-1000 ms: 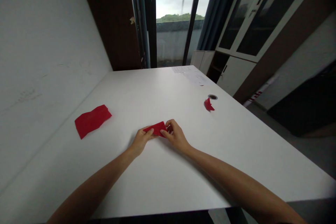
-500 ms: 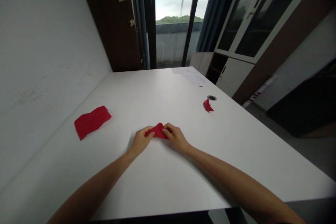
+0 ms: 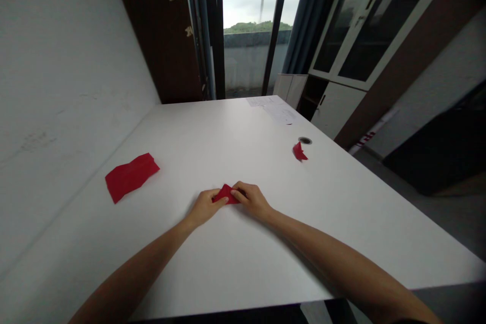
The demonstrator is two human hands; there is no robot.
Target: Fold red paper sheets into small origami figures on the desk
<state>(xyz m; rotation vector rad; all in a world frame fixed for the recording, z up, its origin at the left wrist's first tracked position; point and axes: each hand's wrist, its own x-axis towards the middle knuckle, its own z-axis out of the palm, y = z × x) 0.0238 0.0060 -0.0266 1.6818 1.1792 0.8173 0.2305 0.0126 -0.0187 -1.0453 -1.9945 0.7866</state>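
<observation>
A small folded piece of red paper [image 3: 225, 194] lies on the white table [image 3: 228, 258] between my two hands. My left hand [image 3: 205, 206] pinches its left end with fingers closed. My right hand [image 3: 251, 198] pinches its right end, thumb and fingers pressed on the paper. Both hands rest on the tabletop near the middle of the table.
A larger creased red sheet [image 3: 130, 175] lies at the left near the white wall. A small folded red shape [image 3: 299, 152] sits at the right beside a round cable hole [image 3: 305, 140]. White papers [image 3: 279, 111] lie at the far end. Cabinets stand right of the table.
The red paper between my hands has been folded smaller, from a flat strip to a compact pointed shape. My hands have drawn closer together.
</observation>
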